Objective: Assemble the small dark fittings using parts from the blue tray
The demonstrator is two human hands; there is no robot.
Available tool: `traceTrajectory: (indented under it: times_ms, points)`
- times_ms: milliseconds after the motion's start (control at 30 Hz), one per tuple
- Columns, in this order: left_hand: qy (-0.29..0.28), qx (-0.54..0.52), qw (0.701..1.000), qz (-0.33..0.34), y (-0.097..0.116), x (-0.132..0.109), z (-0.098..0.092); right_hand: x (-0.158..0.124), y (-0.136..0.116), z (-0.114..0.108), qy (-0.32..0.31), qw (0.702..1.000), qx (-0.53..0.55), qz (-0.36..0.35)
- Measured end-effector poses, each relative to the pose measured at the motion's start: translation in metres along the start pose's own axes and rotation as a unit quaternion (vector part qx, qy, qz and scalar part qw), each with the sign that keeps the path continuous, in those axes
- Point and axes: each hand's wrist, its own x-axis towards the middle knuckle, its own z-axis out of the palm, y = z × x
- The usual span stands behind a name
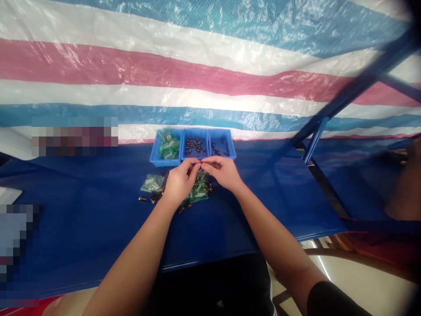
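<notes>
two bare hands meet tip to tip over a flat blue surface point(204, 232). the left hand point(179, 179) and the right hand point(225, 172) bend in, thumbs and first fingers close together. i cannot tell if they pinch some tiny thing. a messy pile of small dark and gold metal parts point(157, 196) lies by the left hand, the nearer one, and it spreads from side to side. left of that hand is a clear bag of pale strips point(151, 183); between the hands, closer to the body than the fingertips, is a see-through green bag of pale strips point(199, 192). just past the hands, in a row, are a blue bin with green bags point(166, 163), a blue bin with metal parts point(204, 154) and a blue bin with thin dark sticks point(221, 138). both arms slant in from the body.
</notes>
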Motion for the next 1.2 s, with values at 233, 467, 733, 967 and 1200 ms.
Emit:
traceTrajectory:
  times_ms: [233,467,733,967,1200]
  points:
    - [0.014,-0.006,1.0,0.022,-0.001,-0.0005,0.0015,0.001,0.0015,-0.0023,0.002,1.0,-0.01,-0.008]
    - [0.022,-0.004,0.999,0.027,-0.0013,-0.0004,0.0022,0.0013,0.0039,-0.0026,-0.007,1.0,-0.025,-0.005]
    - [0.019,0.01,1.0,0.008,0.0014,0.0001,0.0005,0.0005,0.0033,-0.0013,-0.011,1.0,0.001,-0.015]
    - [0.021,-0.003,1.0,0.013,-0.0012,0.0001,0.0025,0.0003,0.0006,-0.0014,0.013,1.0,-0.007,-0.005]
    - [0.026,0.002,0.999,0.03,-0.0023,0.0,0.0026,0.0012,0.0027,-0.0023,-0.003,1.0,-0.018,-0.014]
